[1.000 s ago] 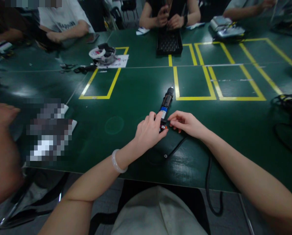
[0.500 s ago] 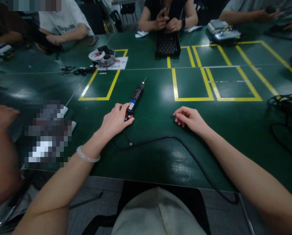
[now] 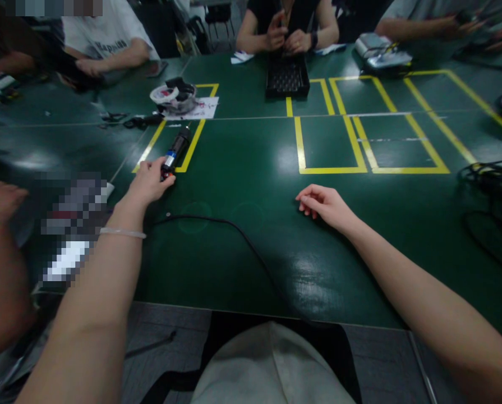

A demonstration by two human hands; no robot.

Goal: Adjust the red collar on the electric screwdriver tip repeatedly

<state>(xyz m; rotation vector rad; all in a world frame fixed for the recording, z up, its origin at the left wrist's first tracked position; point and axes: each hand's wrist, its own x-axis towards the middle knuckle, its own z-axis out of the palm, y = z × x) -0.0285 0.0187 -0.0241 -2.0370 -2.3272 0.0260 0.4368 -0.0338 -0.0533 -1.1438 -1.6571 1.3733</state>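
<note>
My left hand [image 3: 148, 182] grips the rear end of a black electric screwdriver [image 3: 177, 148] with a blue-and-white label. Its bit points away from me, over the left yellow-taped rectangle [image 3: 181, 170]. From behind that hand a black cable [image 3: 229, 222] curves across the green table towards my lap. My right hand [image 3: 320, 201] rests on the tabletop, fingers loosely curled together with the thumb against them. Nothing shows in it, and the nearest taped rectangle [image 3: 332, 170] lies just beyond it.
Past the screwdriver sit rolls of tape [image 3: 173, 96] on a white paper [image 3: 208, 106]. A black tray [image 3: 287, 78] stands before a person opposite. Metal devices [image 3: 383, 53] are at the back right, coiled black cables [image 3: 492, 188] at the right edge. Another person's arm [image 3: 2, 269] is at left.
My left hand has carried the screwdriver left and away from me, to the left taped rectangle. The cable has been drawn left with it. My right hand stays put.
</note>
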